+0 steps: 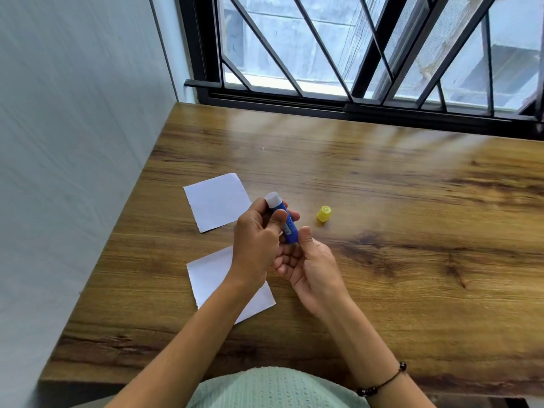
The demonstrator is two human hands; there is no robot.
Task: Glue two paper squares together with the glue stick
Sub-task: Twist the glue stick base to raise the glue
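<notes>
A blue glue stick [285,219] with its white glue tip bared points up and away, held above the table. My left hand [259,242] grips its upper body, thumb across the barrel. My right hand [309,263] pinches its bottom end between thumb and fingers. The yellow cap [324,213] stands alone on the table just right of the hands. One white paper square [216,201] lies flat beyond the hands to the left. A second white paper square [212,278] lies nearer me, partly hidden under my left forearm.
The wooden table [382,231] meets a pale wall [73,172] on the left and a barred window [353,54] at the back. A beaded bracelet [382,381] circles my right wrist.
</notes>
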